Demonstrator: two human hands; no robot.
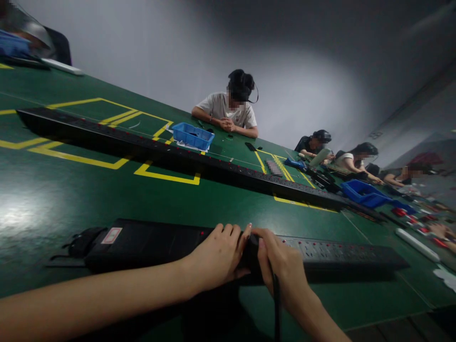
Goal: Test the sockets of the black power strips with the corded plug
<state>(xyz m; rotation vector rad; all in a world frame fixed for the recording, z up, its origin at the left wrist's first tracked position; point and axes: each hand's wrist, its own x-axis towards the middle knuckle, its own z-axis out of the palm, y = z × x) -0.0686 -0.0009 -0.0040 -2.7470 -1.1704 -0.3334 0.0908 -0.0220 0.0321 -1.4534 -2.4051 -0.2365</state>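
Note:
A long black power strip (156,242) with rows of sockets and small red dots lies across the table in front of me. A white label with a red border is stuck near its left end. My left hand (221,254) wraps over the strip's middle, fingers on its far edge. Beside it, my right hand (280,256) grips a black plug (252,244) at the strip's face. From the plug a black cord (277,304) hangs down past my right wrist. Whether the plug's pins sit in a socket is hidden.
A second, longer black power strip (171,154) runs across the green table (89,190) farther back. Behind it stands a blue basket (193,137), with a seated person (228,111) beyond, hands together. More blue trays (365,192) and several people are to the right.

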